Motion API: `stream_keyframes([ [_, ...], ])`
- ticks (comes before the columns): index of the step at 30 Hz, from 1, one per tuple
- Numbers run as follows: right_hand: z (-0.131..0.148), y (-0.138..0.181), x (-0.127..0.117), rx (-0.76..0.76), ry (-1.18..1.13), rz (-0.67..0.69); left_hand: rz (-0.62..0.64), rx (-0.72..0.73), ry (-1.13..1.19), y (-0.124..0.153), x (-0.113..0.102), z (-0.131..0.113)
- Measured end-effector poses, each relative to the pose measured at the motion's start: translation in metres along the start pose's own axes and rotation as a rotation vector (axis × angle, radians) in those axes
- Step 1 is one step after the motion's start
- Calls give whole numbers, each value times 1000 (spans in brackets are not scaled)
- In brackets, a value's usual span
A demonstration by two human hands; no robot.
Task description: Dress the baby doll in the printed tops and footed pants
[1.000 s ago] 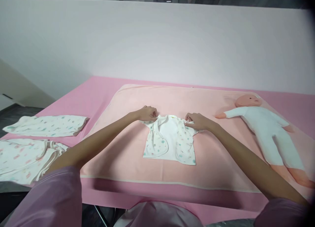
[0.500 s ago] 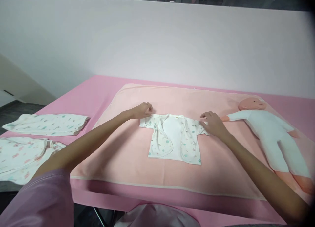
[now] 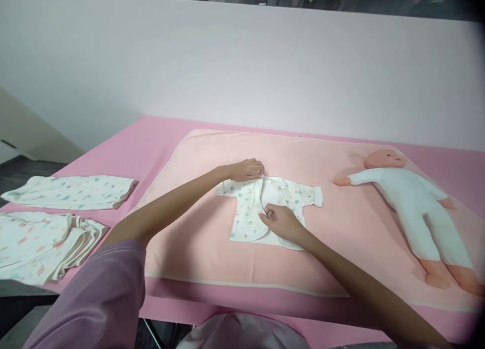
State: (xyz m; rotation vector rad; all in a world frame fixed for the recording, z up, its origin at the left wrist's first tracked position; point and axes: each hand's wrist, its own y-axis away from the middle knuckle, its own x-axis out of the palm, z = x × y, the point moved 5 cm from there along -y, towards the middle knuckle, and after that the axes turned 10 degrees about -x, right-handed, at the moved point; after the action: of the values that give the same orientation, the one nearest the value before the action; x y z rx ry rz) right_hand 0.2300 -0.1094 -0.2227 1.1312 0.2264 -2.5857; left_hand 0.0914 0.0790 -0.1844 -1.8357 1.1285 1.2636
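The baby shirt (image 3: 248,220) lies on the peach blanket (image 3: 352,217) around the middle of my desk (image 3: 162,132), collar toward the far edge and hem toward the near one, a way round that I judge puts both front panels within easy reach. From the left: along the desk's left edge lies a folded green-printed cloth (image 3: 71,192), and at the near left corner the pink-printed clothes (image 3: 34,243), folded in layers; both sit off the blanket, probably so they don't crowd the shirt. My left hand (image 3: 248,169) is at the collar, palm down with fingers curled; I can't tell if they pinch the fabric, but from there they could steady the neckline. One short sleeve runs out beneath that wrist; the other lies spread on the right, which helps the shirt lie flat. My right hand (image 3: 282,223) is over the front, fingers bent in beside the panel's curved edge; whether they grip it is hidden. At the blanket's right end the doll (image 3: 405,197) lies outstretched, head toward the far edge, feet toward the near right corner, presumably set aside but close by.
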Motion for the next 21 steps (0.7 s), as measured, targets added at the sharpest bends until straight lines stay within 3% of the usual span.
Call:
stream_keyframes([
  [9,-5,45,10,-31,173,-125,-51,-220,142,-19,25,7],
  [15,1,58,16,-52,153,-102,-68,-227,106,-5,28,16],
  [21,2,62,20,-39,166,-84,-24,-426,55,4,25,30],
])
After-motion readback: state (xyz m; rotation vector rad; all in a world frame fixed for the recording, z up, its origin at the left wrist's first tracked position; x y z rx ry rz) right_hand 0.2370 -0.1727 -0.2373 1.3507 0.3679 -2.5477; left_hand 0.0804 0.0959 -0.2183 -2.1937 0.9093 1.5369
